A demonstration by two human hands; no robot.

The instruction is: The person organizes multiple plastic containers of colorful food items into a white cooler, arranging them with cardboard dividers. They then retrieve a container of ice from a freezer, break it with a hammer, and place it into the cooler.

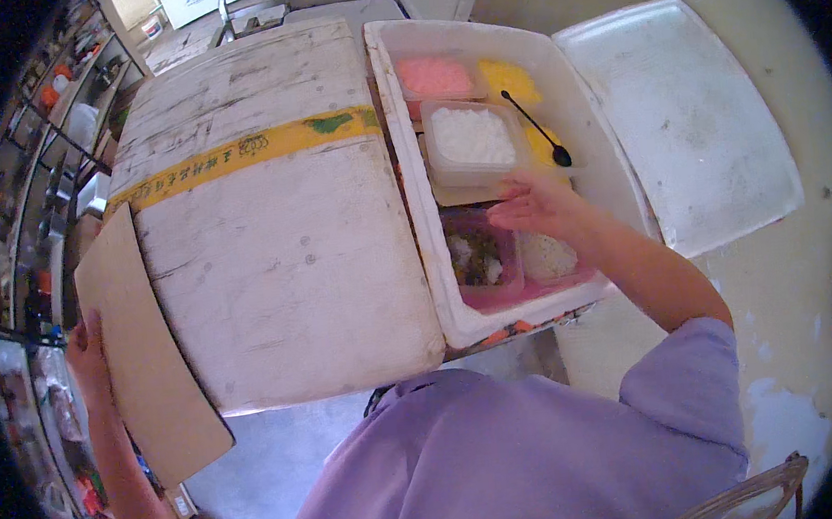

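Note:
My left hand (89, 362) grips the outer edge of a flat brown cardboard sheet (148, 365) at the left end of a closed foam box. My right hand (539, 207) reaches into an open white foam box (456, 322), its fingers apart with nothing seen between them. It is close to the lower edge of a plastic tub of white contents (474, 138); whether it touches is unclear. Behind that tub sit a tub of pink contents (436, 77) and yellow contents (508, 81). A black spoon (538, 129) lies at the right. Nearer me are a tub with dark and white contents (477, 259) and one with pale contents (549, 256).
The closed foam box (281, 290), with yellow printed tape (235, 156), stands directly left of the open one. A white foam lid (689, 125) leans at the right by the wall. Loaded shelves (55, 169) line the left side. A chair back (758, 492) shows at lower right.

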